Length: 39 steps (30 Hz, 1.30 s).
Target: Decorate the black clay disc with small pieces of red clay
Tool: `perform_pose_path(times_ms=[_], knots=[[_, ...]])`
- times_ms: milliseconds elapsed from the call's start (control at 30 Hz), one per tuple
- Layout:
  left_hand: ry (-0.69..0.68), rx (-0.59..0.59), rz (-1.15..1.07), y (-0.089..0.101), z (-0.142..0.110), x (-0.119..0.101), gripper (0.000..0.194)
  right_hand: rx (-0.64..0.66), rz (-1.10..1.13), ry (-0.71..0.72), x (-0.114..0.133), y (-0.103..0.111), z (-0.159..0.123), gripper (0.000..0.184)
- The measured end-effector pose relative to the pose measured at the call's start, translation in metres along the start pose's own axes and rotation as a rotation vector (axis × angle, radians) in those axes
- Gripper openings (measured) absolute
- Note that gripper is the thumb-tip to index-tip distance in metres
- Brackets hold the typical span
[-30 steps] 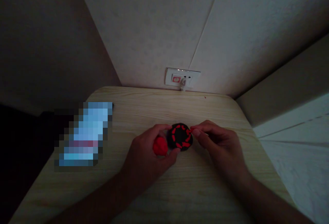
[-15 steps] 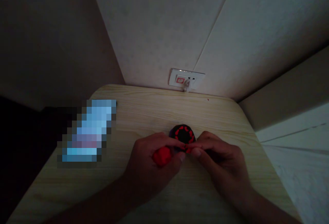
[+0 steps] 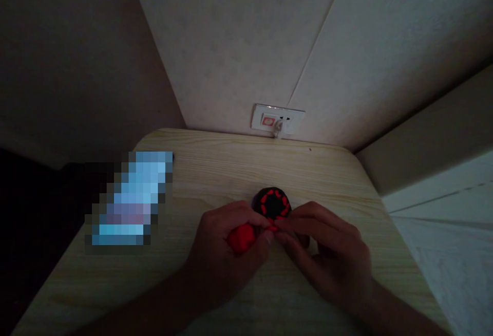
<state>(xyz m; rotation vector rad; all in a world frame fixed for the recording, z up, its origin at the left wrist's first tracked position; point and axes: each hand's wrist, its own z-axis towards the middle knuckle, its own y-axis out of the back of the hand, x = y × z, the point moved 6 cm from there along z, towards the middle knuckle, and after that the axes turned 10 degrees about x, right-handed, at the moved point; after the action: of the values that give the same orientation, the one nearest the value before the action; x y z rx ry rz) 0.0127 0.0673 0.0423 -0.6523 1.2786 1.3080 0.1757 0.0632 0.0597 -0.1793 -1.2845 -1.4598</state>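
A round black piece point(image 3: 275, 204) lies on the wooden table with small red bits set in a ring on its top; a bit of purple shows at its left edge. My left hand point(image 3: 227, 243) curls around a red lump that looks like modelling clay point(image 3: 242, 238). Its thumb and forefinger close on a small red bit of the clay point(image 3: 272, 227) just in front of the black piece. The fingertips of my right hand point(image 3: 327, 246) meet that same bit from the right. Whether the right fingers grip it firmly is hard to make out in the dim light.
A blurred-out bright slab, like a phone point(image 3: 131, 197), lies at the table's left side. Behind the table point(image 3: 215, 156), a wall socket point(image 3: 278, 119) holds a plug. A tiny dark speck point(image 3: 310, 149) lies near the back edge. Walls border the back and left.
My right fingers have shifted slightly left and become straighter, now pressed closer to my left fingertips. More of the small red bit shows between them. The view has moved very slightly.
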Motion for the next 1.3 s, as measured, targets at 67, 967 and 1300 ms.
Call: perform_pose_path(times_ms=[67, 967, 1300], knots=[[-0.006, 0.012, 0.02, 0.0, 0.0, -0.001, 0.01, 0.008, -0.058, 0.037, 0.003, 0.001, 0.001, 0.025], [-0.103, 0.06, 0.131, -0.006, -0.002, -0.004, 0.01, 0.096, 0.036, -0.085, -0.005, -0.006, 0.003, 0.006], [-0.057, 0.064, 0.097, -0.003, -0.002, -0.002, 0.009, 0.077, 0.063, -0.144, -0.01, -0.004, 0.001, 0.009]])
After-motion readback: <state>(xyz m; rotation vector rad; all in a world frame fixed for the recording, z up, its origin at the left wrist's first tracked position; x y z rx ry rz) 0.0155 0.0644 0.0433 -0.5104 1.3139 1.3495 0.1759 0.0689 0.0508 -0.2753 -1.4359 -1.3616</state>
